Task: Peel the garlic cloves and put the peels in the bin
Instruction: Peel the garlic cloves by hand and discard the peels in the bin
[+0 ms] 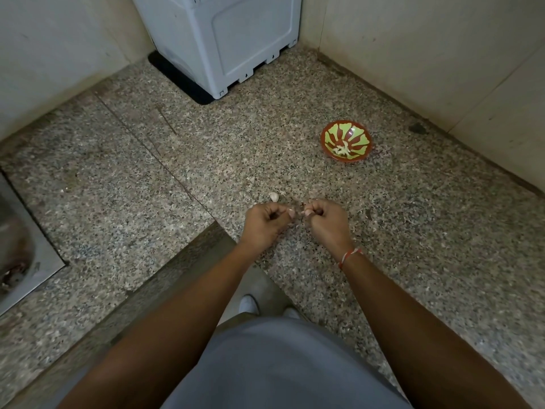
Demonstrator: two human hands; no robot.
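Note:
My left hand (267, 221) and my right hand (323, 218) hover close together just above the speckled granite counter (398, 231), fingers curled and thumbs facing each other. My left hand pinches a small garlic clove, almost wholly hidden by its fingers. My right hand pinches a pale scrap of garlic peel (303, 213) at its thumb tip. One unpeeled garlic clove (274, 197) lies on the counter just beyond my left hand. A red and green bowl (358, 134) holding pale peeled garlic (342, 149) stands farther back to the right.
A grey plastic box-like appliance (224, 39) stands on a black mat in the back corner. A steel sink (26, 252) is set into the counter at the left. Tiled walls close in the left and right sides. The counter's front edge steps down near my body.

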